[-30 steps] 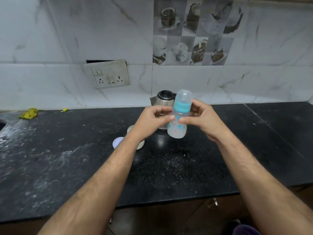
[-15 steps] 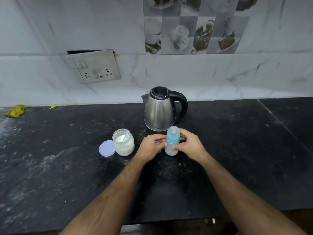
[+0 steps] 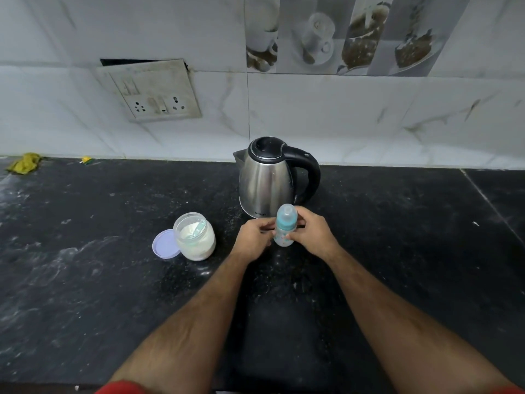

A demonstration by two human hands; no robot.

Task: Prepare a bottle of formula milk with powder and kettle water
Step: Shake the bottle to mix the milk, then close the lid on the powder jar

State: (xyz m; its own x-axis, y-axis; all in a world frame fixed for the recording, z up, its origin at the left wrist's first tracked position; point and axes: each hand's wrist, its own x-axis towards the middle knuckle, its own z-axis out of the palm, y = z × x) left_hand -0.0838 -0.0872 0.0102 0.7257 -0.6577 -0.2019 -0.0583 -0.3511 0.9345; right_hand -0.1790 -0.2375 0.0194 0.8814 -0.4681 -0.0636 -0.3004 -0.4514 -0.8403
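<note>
A: What takes up most of the picture?

B: A black speckled stone counter (image 3: 113, 280) fills the lower two thirds, streaked with pale dust on the left. Behind it, across the top of the frame, runs a white marble-patterned tile wall (image 3: 341, 115), with a strip of printed tiles showing cups and desserts (image 3: 341, 35) at upper right and a grimy white switch-and-socket plate (image 3: 150, 91) hanging crooked at upper left.

A: And on the counter?

B: Just above the centre stands a stainless steel electric kettle with a black lid and handle (image 3: 267, 180), upright, handle to the right. Lower left of it sits an open clear jar of white powder (image 3: 195, 236) with a pale scoop inside; a round lilac lid (image 3: 164, 243) lies flat, touching the jar's left side. A crumpled yellow-green cloth (image 3: 25, 163) lies at the far left edge against the wall.

A: Where is the bottle?

B: The small clear baby bottle with a teal collar and translucent cap (image 3: 285, 226) stands upright at the centre, just in front of the kettle's base, capped.

A: The hands?

B: The left hand (image 3: 254, 237) curls its fingertips against the bottle's left side; the right hand (image 3: 311, 233) wraps fingers and thumb round its right side. Both grasp it.
</note>
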